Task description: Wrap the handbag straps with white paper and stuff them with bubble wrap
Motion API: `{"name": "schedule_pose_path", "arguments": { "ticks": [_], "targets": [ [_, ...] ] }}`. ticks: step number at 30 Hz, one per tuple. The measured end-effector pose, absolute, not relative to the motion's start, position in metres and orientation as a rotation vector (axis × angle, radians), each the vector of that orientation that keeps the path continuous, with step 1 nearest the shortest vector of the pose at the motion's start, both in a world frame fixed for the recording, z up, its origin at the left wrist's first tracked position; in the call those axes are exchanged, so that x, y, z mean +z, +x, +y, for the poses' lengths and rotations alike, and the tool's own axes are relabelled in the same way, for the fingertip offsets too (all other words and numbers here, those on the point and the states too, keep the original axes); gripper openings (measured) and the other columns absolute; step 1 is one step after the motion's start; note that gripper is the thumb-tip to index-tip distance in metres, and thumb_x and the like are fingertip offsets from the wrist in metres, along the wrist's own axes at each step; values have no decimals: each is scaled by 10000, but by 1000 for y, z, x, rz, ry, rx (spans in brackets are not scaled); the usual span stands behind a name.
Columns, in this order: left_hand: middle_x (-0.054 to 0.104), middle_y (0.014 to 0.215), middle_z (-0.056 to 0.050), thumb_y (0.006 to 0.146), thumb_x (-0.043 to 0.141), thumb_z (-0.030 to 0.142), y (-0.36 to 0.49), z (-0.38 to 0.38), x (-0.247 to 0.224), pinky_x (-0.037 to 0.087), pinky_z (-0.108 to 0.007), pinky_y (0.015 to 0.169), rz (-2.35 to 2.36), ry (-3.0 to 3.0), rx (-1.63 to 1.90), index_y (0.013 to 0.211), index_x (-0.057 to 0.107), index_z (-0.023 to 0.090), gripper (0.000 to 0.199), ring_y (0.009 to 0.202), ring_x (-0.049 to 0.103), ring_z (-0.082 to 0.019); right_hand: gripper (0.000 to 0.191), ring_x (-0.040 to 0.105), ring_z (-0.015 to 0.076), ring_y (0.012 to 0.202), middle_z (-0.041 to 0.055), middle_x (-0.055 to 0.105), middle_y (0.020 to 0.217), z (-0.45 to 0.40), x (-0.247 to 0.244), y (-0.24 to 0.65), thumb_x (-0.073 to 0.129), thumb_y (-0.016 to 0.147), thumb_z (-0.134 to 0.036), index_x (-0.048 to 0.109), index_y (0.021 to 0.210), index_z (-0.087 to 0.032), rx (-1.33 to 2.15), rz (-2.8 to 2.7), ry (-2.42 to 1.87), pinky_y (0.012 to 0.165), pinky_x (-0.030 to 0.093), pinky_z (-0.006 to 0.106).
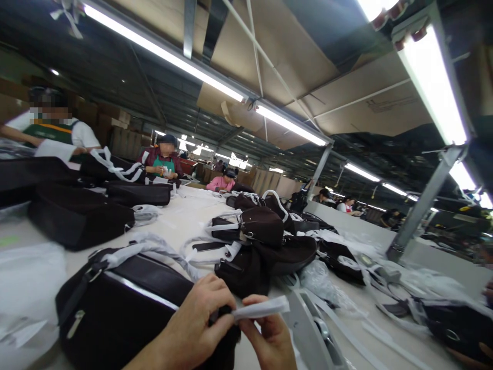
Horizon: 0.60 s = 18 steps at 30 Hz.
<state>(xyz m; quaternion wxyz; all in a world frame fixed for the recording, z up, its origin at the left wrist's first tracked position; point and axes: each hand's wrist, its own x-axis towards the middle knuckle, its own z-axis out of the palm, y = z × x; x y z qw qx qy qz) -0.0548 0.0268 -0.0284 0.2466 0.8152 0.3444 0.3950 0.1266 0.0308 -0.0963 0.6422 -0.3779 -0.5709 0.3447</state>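
Note:
A black handbag (127,308) with a silver zipper lies in front of me. Pale wrapping covers its handle (154,246). At the bag's right end my left hand (200,321) is closed, its thumb and fingers pinching the inner end of a white wrapping strip (265,308), close to a dark part of the bag. My right hand (269,336) is closed on the same strip from below, fingers curled around it. What lies beneath the fingertips is partly hidden. A grey device with metal parts (314,331) stands to the right of my right hand.
Several black bags (265,226) are heaped beyond my hands, and more (80,216) lie at the left. Clear plastic (323,282) and white strips (346,329) spread over the table at the right. Co-workers (164,159) sit along the table; a metal post (419,205) rises at the right.

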Motion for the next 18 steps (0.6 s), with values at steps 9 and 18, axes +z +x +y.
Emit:
{"name": "schedule_pose_path", "arguments": {
  "ticks": [9,18],
  "targets": [
    [613,901,1,864,586,105,-56,29,-32,358,-340,901,906,2223,1083,810,619,215,127,956,517,-197,106,671,208,844,47,693,866,46,-84,138,657,898,-211,726,822,-240,336,-1746,-689,754,549,300],
    [622,879,-9,853,588,90,-54,30,-32,366,-359,899,892,2207,1116,795,633,200,132,945,527,-204,348,556,182,609,10,633,648,33,-119,117,721,807,-556,720,757,-212,521,-1300,-1085,611,492,285]
  ]
}}
